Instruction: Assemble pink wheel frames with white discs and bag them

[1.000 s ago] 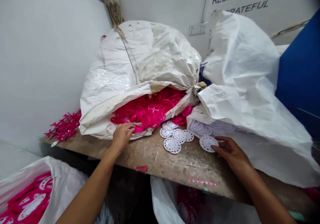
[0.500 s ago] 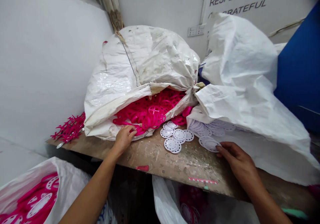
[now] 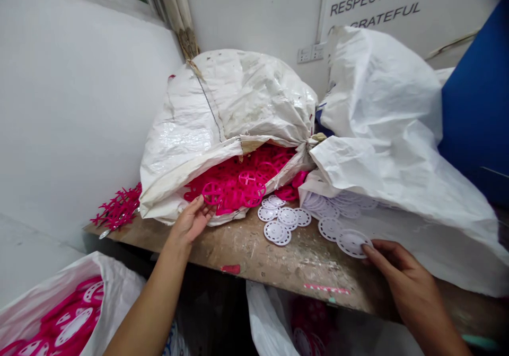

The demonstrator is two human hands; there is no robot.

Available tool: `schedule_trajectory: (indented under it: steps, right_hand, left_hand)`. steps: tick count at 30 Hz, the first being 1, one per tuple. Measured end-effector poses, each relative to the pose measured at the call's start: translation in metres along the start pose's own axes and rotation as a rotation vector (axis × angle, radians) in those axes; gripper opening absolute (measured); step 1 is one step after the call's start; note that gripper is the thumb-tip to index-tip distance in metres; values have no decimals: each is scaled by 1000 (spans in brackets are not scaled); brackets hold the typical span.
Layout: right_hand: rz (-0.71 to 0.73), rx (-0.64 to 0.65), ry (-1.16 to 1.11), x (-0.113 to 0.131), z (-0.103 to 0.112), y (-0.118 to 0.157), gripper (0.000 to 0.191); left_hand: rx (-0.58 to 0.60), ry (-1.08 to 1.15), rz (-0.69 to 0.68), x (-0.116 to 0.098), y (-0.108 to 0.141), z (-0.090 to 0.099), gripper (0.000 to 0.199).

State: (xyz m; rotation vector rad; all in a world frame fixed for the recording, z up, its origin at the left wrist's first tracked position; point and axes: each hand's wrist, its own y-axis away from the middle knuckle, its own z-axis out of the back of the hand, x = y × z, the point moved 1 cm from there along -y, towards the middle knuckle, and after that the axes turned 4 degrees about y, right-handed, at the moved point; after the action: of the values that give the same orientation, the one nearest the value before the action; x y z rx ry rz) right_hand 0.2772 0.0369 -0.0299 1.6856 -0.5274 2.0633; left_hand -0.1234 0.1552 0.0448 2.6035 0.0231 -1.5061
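Note:
A pink plastic ring with crossed spokes [image 3: 212,192] is pinched at its lower left edge by my left hand [image 3: 193,219], at the mouth of a white woven sack [image 3: 234,101]. Many similar pink pieces [image 3: 254,178] fill that opening. Over the table's right part, my right hand [image 3: 400,271] grips a white slotted disc [image 3: 353,243] by its right edge, thumb on top. Another white disc [image 3: 330,229] lies just left of it, partly overlapped. Several more white discs [image 3: 288,216] rest in a loose cluster on the table between my hands.
A second white sack [image 3: 393,144] on the right spills white discs [image 3: 322,203]. Pink branching scraps [image 3: 121,206] lie at the left end of the wooden table [image 3: 278,263]. Below its front edge stand bags of pink-and-white pieces [image 3: 73,319]. A blue panel [image 3: 477,112] borders the right.
My left hand has lifted a pink ring at the sack mouth. My right hand has drawn one white disc right and toward me, off the disc beside it. The view has shifted slightly.

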Motion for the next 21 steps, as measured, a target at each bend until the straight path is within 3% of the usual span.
schedule_trajectory:
  steps: [3,5,9,11,12,14,18,21]
  right_hand:
    - [-30,75,-118,13,-7,19,36]
    - [-98,215,-244,27,-15,38,33]
    - [-287,516,-480,45,-26,66,30]
    - [-351,573,-524,41,-25,72,30]
    - [-368,579,-540,38,-23,73,30]
    - [-376,564,-568,29,-18,74,29]
    - [-291,489,-447,19,-11,72,28]
    - [-117,361,-240,16,-10,72,25]
  left_hand:
    - [107,-6,64,22,30,-24,9]
    - [231,-167,47,46,60,-45,5]
    - [580,-699,-282,93,119,-82,9]
    - [725,-770,-392,110,139,-93,14]
    - [735,-742,-391,116,145,-97,16]
    - [639,-592,-233,126,151,-101,27]
    - [475,-230,367,142,151,-108,54]
    - [420,-157,469,149,150,-112,50]
